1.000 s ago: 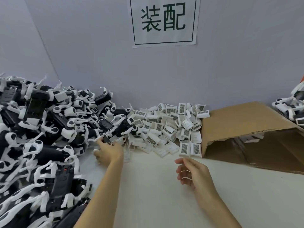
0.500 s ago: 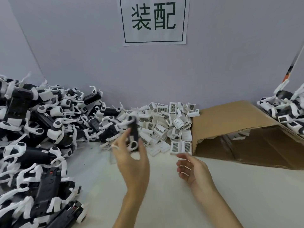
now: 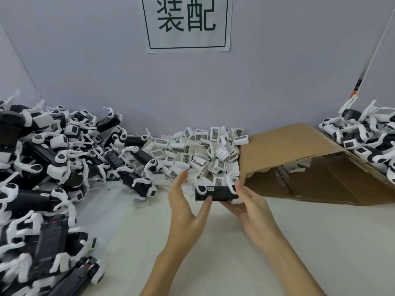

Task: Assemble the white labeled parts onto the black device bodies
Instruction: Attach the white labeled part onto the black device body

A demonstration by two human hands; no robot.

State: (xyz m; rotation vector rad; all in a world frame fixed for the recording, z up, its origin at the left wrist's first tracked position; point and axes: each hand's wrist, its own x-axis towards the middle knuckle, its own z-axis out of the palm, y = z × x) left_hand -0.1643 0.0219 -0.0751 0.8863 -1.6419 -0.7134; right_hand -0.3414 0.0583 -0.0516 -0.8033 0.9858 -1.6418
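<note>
A black device body (image 3: 215,193) with white clips lies sideways between both hands, above the table's middle. My left hand (image 3: 188,212) holds its left end, thumb under it and fingers raised beside it. My right hand (image 3: 250,204) grips its right end from below. A heap of white labeled parts (image 3: 201,150) lies just behind, against the wall. A big pile of black device bodies (image 3: 49,178) with white clips fills the left side.
An open cardboard box (image 3: 299,150) lies on its side at the right, with some white parts inside. More black and white devices (image 3: 367,135) are stacked at the far right. A paper sign (image 3: 188,22) hangs on the grey wall.
My left hand took a black body from the left pile, lifted it and brought it to the middle. My right hand came up and took hold of its right end.
</note>
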